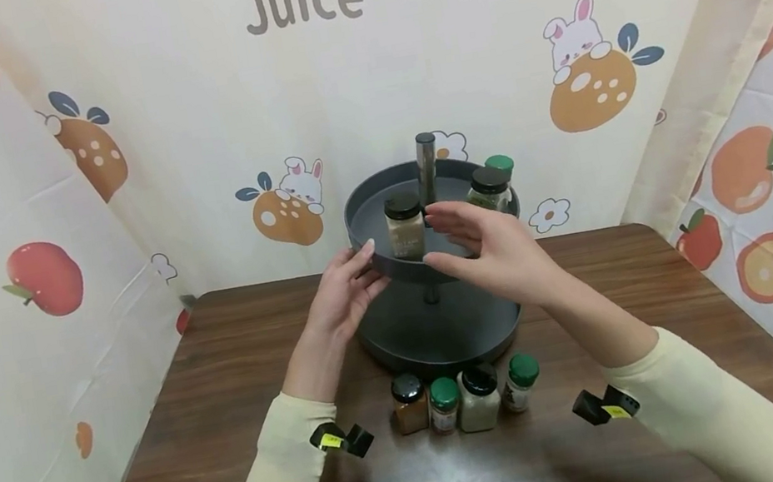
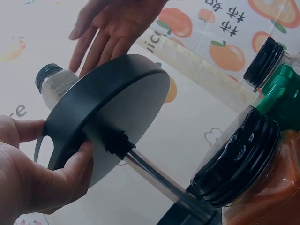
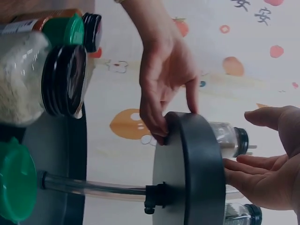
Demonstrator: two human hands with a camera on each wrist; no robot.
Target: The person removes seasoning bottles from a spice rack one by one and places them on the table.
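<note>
Head view, pale jar: the black-capped jar stands upright on the upper tray, about 7 o'clock from the post.
Head view, jar's feel: probably fairly light, stiff and smooth enough to slip, breakable if it is glass; best held round the body, below the cap.
Head view, left hand: the left hand is at the tray's 8 o'clock, its grip clamped on the rim, the arm coming from 7 o'clock.
Head view, right hand: the right hand lies toward 4 o'clock, its grip apart beside the jar; any touch is hard to tell here.
Head view, desk: at 6 o'clock a row of jars stands on the desk before the lower tray.
Left wrist view, tray rim: thumb and fingers pinch the wall at 8 o'clock, by what looks like a handle cutout; the tray seems stiff and may turn if pushed, so this is a sound hold.
Right wrist view, right hand: at 3 o'clock, thumb parted from fingers, a gap between thumb and jar.
</note>
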